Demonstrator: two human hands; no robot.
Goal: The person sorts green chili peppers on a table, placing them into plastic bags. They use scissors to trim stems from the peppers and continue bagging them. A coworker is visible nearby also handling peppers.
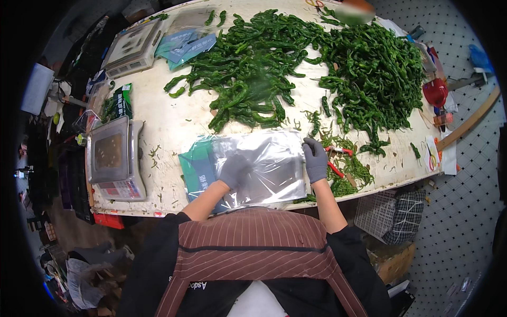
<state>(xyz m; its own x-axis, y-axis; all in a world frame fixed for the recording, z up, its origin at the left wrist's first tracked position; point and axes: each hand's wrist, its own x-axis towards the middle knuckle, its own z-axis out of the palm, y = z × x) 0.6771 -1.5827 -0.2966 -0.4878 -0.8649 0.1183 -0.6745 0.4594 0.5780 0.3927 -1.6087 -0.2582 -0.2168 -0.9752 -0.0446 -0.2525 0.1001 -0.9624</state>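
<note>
A clear plastic bag [273,170] lies flat before me at the table's near edge, shiny and creased. My left hand [237,171], in a grey glove, rests on its left part. That hand is blurred, and its fingers are hard to make out. In a matching glove, my right hand [315,160] is at the bag's right edge, thumb and fingertips bent towards the film. Whether they pinch it I cannot tell. Green and blue printed packaging [198,170] lies at the left, partly beneath the clear plastic. Red-handled snips [336,169] lie just right of my right hand, among cut green stems [352,174].
Green peppers form a broad spread [253,67] and a taller heap [376,75] beyond the bag. At left stand a near scale [113,154], a far scale [132,49] and a filled pepper bag [123,101]. Printed bags [184,47] lie farther back. Yellow-handled scissors [432,160] sit at right.
</note>
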